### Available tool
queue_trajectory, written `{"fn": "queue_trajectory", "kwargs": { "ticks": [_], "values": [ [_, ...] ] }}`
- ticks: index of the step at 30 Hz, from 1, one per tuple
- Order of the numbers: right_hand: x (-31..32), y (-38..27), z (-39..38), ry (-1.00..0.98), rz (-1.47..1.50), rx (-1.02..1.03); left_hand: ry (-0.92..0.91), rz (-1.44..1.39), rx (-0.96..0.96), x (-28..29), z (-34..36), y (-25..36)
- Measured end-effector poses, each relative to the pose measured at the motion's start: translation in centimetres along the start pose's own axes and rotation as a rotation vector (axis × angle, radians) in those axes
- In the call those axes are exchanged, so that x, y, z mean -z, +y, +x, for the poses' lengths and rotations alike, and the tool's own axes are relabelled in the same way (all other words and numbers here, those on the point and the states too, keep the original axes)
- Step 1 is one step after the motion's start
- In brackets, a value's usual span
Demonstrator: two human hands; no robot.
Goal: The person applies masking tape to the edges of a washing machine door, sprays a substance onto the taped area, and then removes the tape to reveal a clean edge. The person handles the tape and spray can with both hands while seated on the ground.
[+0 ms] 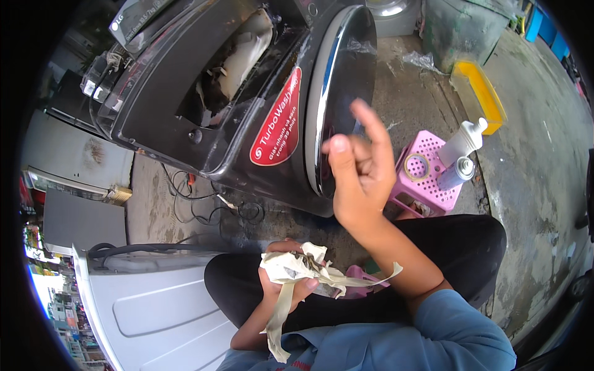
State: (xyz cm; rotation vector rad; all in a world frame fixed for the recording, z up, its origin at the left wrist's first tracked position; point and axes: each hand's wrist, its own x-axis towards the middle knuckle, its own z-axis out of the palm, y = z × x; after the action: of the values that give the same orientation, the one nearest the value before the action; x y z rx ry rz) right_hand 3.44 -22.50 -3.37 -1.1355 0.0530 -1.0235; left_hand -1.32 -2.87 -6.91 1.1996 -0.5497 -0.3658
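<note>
My left hand [278,272] is closed around a crumpled wad of cream masking tape [300,263], in front of my lap. Loose strips of the tape hang down and stick out to the right. Raised beside the round door [343,93] of a dark front-loading washing machine [216,142] is my right hand [365,173]. Its thumb and index finger stand apart while the other fingers curl, and nothing shows in it. A red sticker [278,123] covers part of the machine's front. Dirty, pale material [244,59] shows through an opening in its top.
On the right, a pink plastic stool [427,191] bears a tape roll [416,167], a white bottle [463,142] and a spray can [456,174]. A yellow bin [479,96] lies beyond. Black cables [210,213] cross the floor. A white appliance panel [161,309] stands at my left.
</note>
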Motion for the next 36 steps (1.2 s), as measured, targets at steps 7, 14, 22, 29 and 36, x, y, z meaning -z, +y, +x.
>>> {"fn": "queue_trajectory", "kwargs": {
  "ticks": [7, 14, 22, 29, 36],
  "values": [
    [-0.3, 0.6, 0.9, -0.232, -0.018, 0.095, -0.016, 0.145, -0.047, 0.9, 0.1, -0.1],
    [0.9, -0.1, 1.6, -0.348, -0.226, -0.041, 0.020, 0.134, -0.048, 1.3, -0.5, -0.6],
    [-0.4, 1.1, 1.7, -0.240, -0.095, 0.115, -0.012, 0.161, -0.014, 1.4, -0.5, -0.1],
    [-0.3, 1.0, 1.5, -0.380, -0.548, 0.431, -0.013, 0.133, -0.007, 0.8, -0.3, 0.0],
    [-1.9, 1.4, 2.4, -0.461, -0.542, 0.386, -0.011, 0.203, -0.021, 1.2, -0.7, -0.9]
  ]
}}
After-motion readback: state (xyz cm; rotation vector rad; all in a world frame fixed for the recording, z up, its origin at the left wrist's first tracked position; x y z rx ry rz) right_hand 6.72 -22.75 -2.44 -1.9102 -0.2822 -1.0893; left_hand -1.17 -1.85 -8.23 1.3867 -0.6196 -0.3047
